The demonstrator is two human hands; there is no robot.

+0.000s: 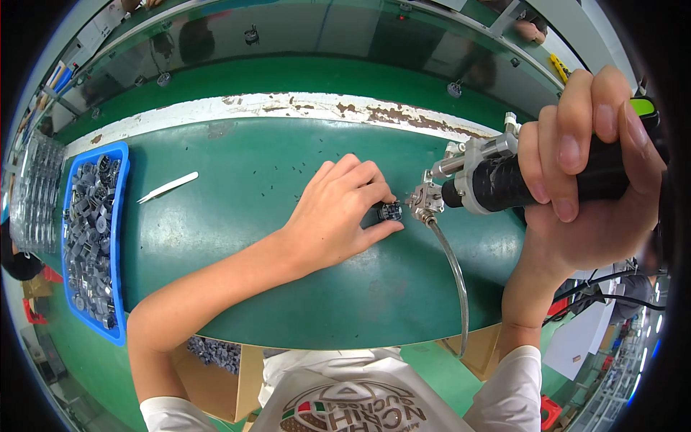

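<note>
My left hand (338, 212) rests on the green table (237, 237) and pinches a small dark part (391, 211) between thumb and fingers. My right hand (586, 169) grips a powered screwdriver (504, 176) with a black body and a silver metal head. The tool lies nearly level, and its tip (419, 202) touches the right side of the small part. A thin clear hose (453, 273) curves down from the tool's head toward the table's near edge.
A blue tray (119, 237) full of several grey parts stands at the left end. White tweezers (167, 187) lie beside it. A worn white strip (302, 106) and a glass shelf run along the back. A cardboard box (212, 381) with grey parts sits below the near edge.
</note>
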